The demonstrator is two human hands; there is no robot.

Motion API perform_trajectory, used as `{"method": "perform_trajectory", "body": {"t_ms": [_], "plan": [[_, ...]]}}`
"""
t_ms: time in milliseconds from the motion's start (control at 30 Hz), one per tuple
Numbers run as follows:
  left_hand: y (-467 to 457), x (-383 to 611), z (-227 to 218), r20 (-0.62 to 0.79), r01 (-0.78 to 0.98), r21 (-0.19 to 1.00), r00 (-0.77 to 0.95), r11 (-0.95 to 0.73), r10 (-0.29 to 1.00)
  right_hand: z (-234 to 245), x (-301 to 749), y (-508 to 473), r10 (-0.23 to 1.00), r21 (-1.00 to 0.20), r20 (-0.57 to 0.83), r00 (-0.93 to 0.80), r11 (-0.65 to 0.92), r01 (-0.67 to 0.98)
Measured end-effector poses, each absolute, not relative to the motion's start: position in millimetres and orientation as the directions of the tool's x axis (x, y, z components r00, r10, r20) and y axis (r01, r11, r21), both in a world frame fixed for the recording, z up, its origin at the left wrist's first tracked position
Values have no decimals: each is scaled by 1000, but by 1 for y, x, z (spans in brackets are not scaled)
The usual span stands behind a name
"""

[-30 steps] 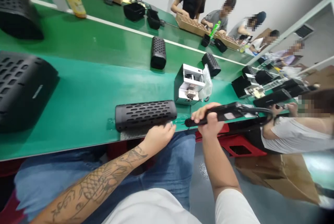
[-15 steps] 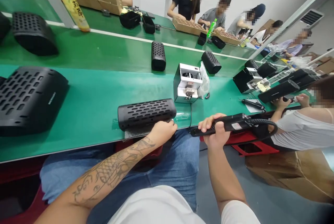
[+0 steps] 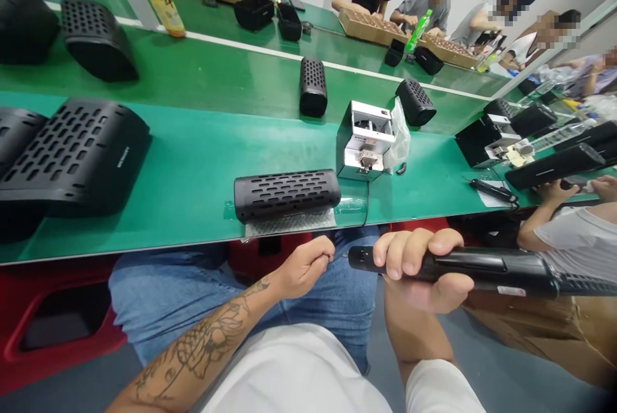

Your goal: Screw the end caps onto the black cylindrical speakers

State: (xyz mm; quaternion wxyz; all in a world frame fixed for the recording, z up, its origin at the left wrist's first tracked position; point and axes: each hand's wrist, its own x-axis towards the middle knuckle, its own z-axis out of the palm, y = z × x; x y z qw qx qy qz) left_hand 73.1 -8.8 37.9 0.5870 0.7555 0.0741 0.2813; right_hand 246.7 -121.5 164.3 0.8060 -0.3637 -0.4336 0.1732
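Note:
My right hand (image 3: 424,265) is wrapped round a black electric screwdriver (image 3: 491,272), held level above my lap with its nose to the left. A short metal tip shows at that nose. My left hand (image 3: 308,264) is closed in a pinch just left of the tip; what its fingers hold is too small to make out. Beyond my hands, a black speaker housing with slotted holes (image 3: 288,194) lies on its side on a bubble-wrap sheet (image 3: 289,223) at the table edge. Neither hand touches the housing.
A screw feeder machine (image 3: 366,143) stands behind the housing, with a plastic bag (image 3: 399,133) beside it. Larger black housings (image 3: 81,149) sit at the left. Another electric screwdriver (image 3: 494,191) lies at the right, near a co-worker. People work across the green table (image 3: 193,143).
My left hand has drawn back from the housing's edge to the screwdriver's nose. My right hand has raised the screwdriver closer and turned it more level. The view has shifted.

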Motion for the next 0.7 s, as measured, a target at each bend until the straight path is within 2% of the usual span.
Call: {"method": "perform_trajectory", "body": {"t_ms": [233,500,700], "plan": [[-5,67,47,348,-210,917,839,-340,419,167,240,-117,629,-767,551,548,640,36],[-3,61,56,319,-205,925,875,-319,363,168,246,-123,724,-791,576,378,611,33],[-3,58,60,322,-180,896,892,-405,316,160,239,-117,714,-722,666,218,690,-57]]}}
